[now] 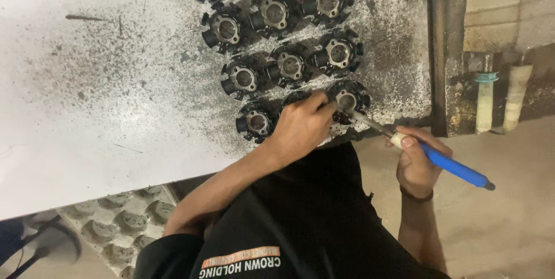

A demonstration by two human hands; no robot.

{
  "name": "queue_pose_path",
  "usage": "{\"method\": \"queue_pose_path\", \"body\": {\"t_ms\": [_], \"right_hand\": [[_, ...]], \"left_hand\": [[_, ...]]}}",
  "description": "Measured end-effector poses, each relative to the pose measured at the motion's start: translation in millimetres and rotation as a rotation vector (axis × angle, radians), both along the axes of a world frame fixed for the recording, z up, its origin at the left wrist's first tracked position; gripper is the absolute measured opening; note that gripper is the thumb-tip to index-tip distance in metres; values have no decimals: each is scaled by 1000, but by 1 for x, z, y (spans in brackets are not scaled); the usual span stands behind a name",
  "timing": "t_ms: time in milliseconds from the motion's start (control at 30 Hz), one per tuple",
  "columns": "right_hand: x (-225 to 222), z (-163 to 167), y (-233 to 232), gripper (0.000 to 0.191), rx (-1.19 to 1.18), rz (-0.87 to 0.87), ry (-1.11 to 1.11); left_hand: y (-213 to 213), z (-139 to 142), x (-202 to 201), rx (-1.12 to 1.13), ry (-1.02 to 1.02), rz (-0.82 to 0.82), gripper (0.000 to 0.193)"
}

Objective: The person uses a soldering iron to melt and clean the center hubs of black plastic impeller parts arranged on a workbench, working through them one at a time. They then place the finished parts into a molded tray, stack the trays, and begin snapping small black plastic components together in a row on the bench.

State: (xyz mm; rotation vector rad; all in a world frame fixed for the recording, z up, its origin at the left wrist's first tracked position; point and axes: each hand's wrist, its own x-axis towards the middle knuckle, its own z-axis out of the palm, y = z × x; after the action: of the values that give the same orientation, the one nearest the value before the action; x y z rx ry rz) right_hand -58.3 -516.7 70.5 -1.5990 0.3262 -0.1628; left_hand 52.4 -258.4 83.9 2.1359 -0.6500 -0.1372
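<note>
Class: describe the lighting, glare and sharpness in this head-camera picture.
Head view: bright light washes out the white table at left; the dark metal parts stay sharp, as do the left hand and the right hand gripping the blue-handled tool; the lower-left corner is blurred.

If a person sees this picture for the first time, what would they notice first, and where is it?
Probably the cluster of dark round metal parts with toothed rims, set in rows at the top centre of the speckled white table. Next, the right hand at the lower right holding a blue-handled tool, its tip on the nearest part. The left hand rests on the part beside it.
</note>
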Motion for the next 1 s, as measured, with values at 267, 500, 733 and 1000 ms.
{"method": "queue_pose_path", "body": {"t_ms": [267,500,733,1000], "right_hand": [[-8,-10,-1,27,-2,-97,30],[-10,-14,-4,25,79,-66,-59],[-3,-5,-15,24,-9,58,-40],[41,-1,-12,24,160,-181,-212]], "left_hand": [[-3,-6,-7,61,-113,3,29],[-1,-11,-8,90,-137,11,28],[-7,-4,1,97,-144,18,26],[31,98,37,-13,-443,103,25]]}}
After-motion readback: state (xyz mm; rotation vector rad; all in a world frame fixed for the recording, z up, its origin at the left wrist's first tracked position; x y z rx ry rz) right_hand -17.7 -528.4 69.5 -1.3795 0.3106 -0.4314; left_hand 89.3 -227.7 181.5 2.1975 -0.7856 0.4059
